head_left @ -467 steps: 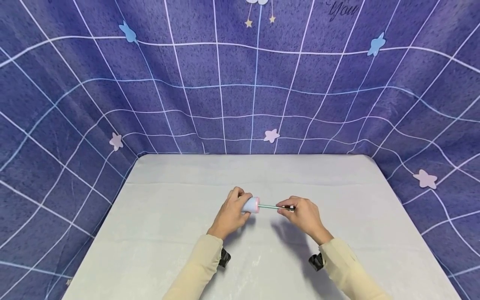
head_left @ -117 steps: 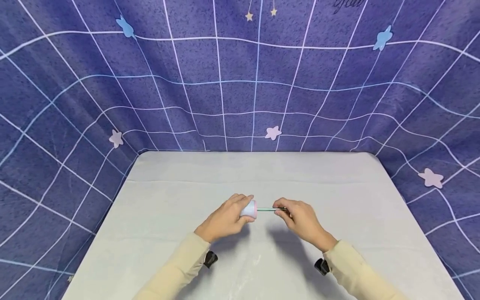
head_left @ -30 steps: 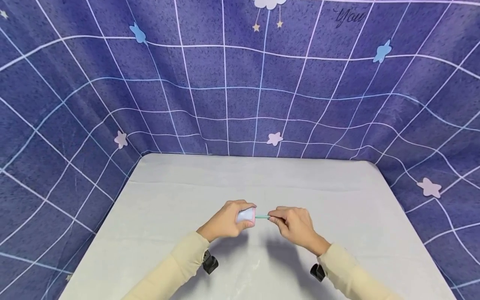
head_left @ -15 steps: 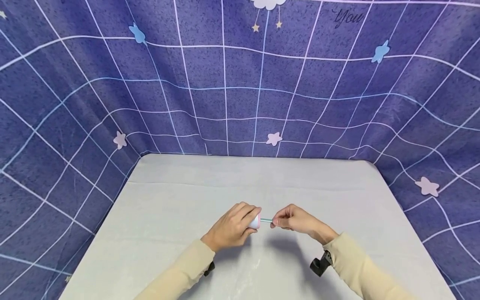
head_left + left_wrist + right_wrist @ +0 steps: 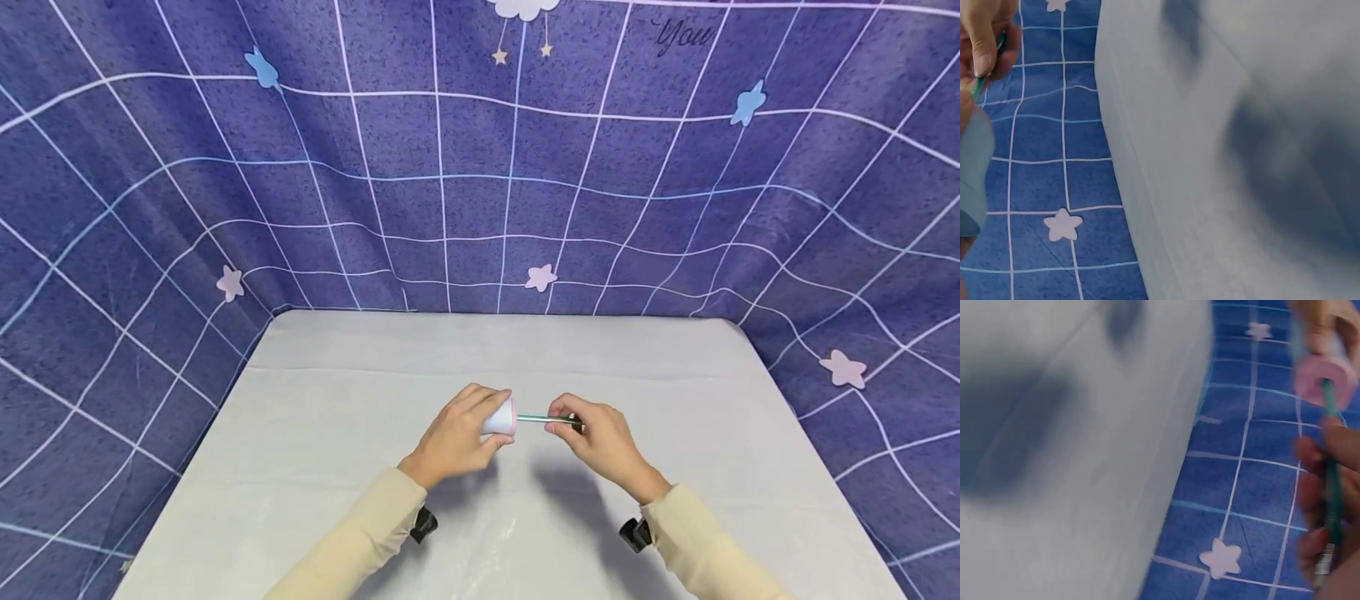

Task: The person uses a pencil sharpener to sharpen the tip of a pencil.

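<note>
My left hand (image 5: 456,435) grips a light-blue pencil sharpener (image 5: 498,417) with a pink end, held sideways above the table. In the right wrist view that pink face (image 5: 1325,381) has a round hole. A green pencil (image 5: 534,418) enters the hole; its inserted tip is hidden. My right hand (image 5: 600,435) pinches the pencil between thumb and fingers, a short way from the sharpener. The pencil's metal-banded rear end (image 5: 1324,562) shows below the fingers in the right wrist view. In the left wrist view the sharpener's blue body (image 5: 972,169) sits at the left edge.
A white cloth-covered table (image 5: 360,358) lies beneath both hands, which cast shadows on it. Around its back and sides hangs a purple-blue curtain (image 5: 480,200) with grid lines and stars. Dark wrist cameras (image 5: 636,534) are worn under both sleeves.
Since half a second ago both hands have risen slightly in view. The right hand has turned and shifted its hold, and the pencil's dark rear end shows again. The pencil stays in the sharpener.
</note>
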A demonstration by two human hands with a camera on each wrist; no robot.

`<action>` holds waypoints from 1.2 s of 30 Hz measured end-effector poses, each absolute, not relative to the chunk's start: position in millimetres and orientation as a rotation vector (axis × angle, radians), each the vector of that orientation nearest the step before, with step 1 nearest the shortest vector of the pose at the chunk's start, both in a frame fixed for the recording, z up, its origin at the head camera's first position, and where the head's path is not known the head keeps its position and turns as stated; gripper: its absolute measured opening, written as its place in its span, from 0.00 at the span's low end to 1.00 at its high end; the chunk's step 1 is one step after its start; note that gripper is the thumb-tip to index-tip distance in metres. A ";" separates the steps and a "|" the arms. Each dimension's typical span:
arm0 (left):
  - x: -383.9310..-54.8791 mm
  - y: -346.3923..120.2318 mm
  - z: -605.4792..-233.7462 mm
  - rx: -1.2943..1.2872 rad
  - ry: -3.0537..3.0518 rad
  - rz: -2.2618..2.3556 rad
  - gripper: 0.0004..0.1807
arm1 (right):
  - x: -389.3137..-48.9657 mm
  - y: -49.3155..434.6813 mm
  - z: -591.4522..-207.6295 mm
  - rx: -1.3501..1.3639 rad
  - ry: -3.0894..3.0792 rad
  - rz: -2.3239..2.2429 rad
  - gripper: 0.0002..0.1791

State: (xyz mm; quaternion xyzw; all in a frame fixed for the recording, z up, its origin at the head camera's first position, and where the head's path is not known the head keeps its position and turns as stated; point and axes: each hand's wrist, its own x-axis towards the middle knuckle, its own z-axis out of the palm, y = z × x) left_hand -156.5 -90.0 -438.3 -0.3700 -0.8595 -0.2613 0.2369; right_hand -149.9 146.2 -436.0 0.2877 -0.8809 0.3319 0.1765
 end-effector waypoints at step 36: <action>-150.9 -99.4 -442.0 -1.239 -2.300 -0.903 0.32 | -138.5 140.6 -414.1 0.879 -2.620 0.770 0.04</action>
